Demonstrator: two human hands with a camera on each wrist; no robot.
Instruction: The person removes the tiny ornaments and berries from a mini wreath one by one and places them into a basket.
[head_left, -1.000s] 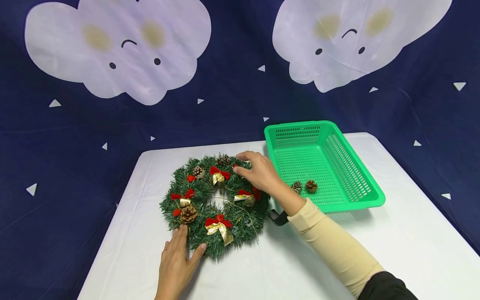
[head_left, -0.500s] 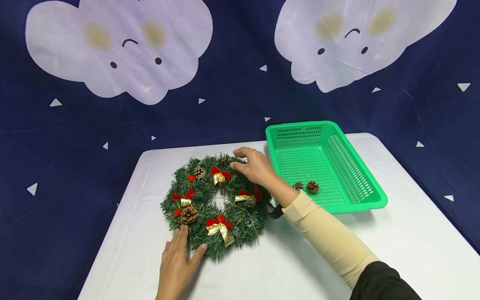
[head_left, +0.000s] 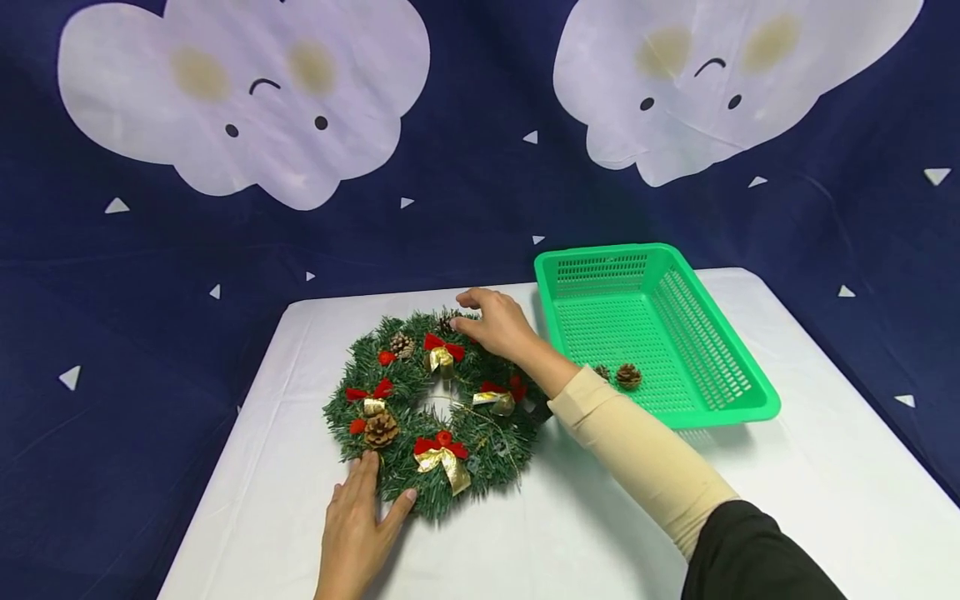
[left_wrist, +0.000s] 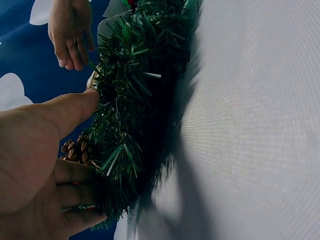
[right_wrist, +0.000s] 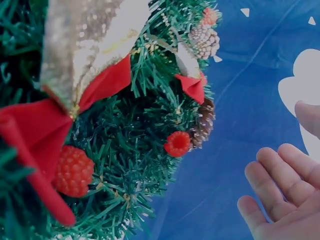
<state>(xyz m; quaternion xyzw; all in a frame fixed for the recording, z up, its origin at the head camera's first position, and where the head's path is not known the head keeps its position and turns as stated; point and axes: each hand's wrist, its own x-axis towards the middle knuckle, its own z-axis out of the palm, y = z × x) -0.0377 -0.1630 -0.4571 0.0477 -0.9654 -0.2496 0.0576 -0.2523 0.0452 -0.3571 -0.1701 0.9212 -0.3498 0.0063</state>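
Note:
A green Christmas wreath [head_left: 486, 485] lies on the white-covered table, trimmed with red-and-gold bows [head_left: 442, 458], red berries and pine cones. My left hand [head_left: 352, 529] touches its near left edge with fairly straight fingers, just below a brown pine cone [head_left: 381, 429]. In the left wrist view, the thumb and fingers [left_wrist: 75, 117] of that hand reach the greenery. My right hand [head_left: 497, 323] hovers over the upper right of the wreath, fingers relaxed and holding nothing. It partly covers a dark pine cone [head_left: 448, 322]. The right wrist view shows this hand's fingers [right_wrist: 272, 175] apart from the wreath [right_wrist: 150, 185].
A green plastic basket [head_left: 750, 412] stands to the right of the wreath, with a loose pine cone [head_left: 628, 376] inside and another partly behind the right sleeve [head_left: 637, 450]. A dark blue curtain [head_left: 480, 200] with clouds hangs behind the table [head_left: 247, 500].
My right hand has shifted slightly left and toward the back over the wreath, now overlapping the top pine cone. The left hand stays at the wreath's edge.

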